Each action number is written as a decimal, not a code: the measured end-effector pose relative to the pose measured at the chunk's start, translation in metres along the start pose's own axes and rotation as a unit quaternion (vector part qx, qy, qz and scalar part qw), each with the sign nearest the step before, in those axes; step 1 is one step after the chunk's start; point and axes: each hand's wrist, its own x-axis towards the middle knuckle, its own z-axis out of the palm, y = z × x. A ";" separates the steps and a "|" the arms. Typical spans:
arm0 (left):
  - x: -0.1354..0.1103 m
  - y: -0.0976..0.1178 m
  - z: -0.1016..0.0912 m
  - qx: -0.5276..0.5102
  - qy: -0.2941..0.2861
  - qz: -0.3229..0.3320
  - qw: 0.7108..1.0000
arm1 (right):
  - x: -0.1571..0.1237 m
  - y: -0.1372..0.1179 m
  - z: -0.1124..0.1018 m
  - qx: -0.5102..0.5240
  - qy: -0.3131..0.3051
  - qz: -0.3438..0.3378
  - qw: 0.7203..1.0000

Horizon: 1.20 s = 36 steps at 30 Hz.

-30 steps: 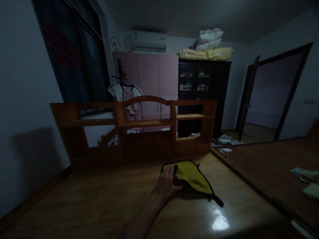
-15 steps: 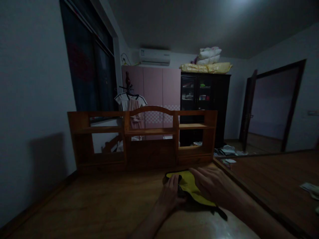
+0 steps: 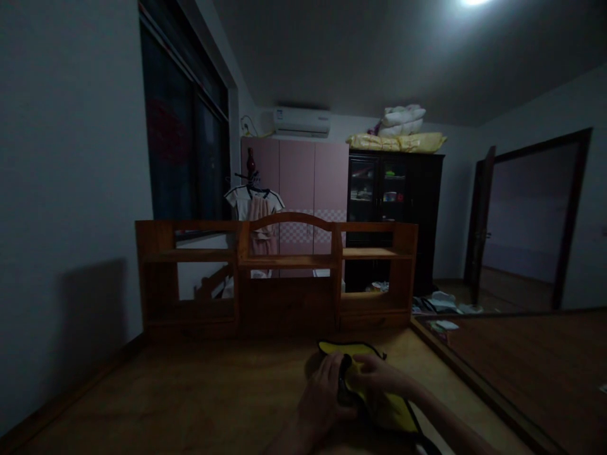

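A yellow cloth with black edging lies on the wooden bed board, partly under both hands. My left hand is curled round a small dark object on the cloth's left part; its kind cannot be made out in the dim light. My right hand is closed on the yellow cloth just right of the dark object, its fingertips pointing left. Most of its fingers are hidden under the hand. A dark strap end reaches past the cloth's lower right corner.
Beyond the board stands a wooden headboard with open shelves. A raised wooden edge runs along the right, with a brown surface past it. Further back are a pink wardrobe, a dark cabinet and an open door.
My right hand has moved left and down onto the cloth, closer to the left hand. The left hand stays around the dark object. The camera view has tilted up slightly.
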 end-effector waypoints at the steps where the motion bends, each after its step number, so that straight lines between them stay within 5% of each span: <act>1: -0.001 -0.001 0.002 0.001 -0.008 0.006 1.000 | 0.004 0.001 0.001 0.012 -0.015 -0.021 1.000; 8: 0.003 -0.003 0.007 -0.012 -0.029 0.002 0.999 | 0.019 0.010 0.006 0.095 -0.104 -0.092 0.986; 17: 0.010 0.005 -0.001 0.003 -0.039 -0.011 0.999 | 0.014 0.025 0.020 0.145 0.003 -0.120 0.982; 26: 0.010 0.010 -0.016 -0.013 -0.027 -0.030 0.999 | 0.010 0.016 0.027 0.030 0.101 -0.189 0.976; 36: 0.016 0.009 -0.023 0.057 0.021 0.048 0.997 | 0.015 0.015 0.023 -0.136 0.087 -0.164 0.973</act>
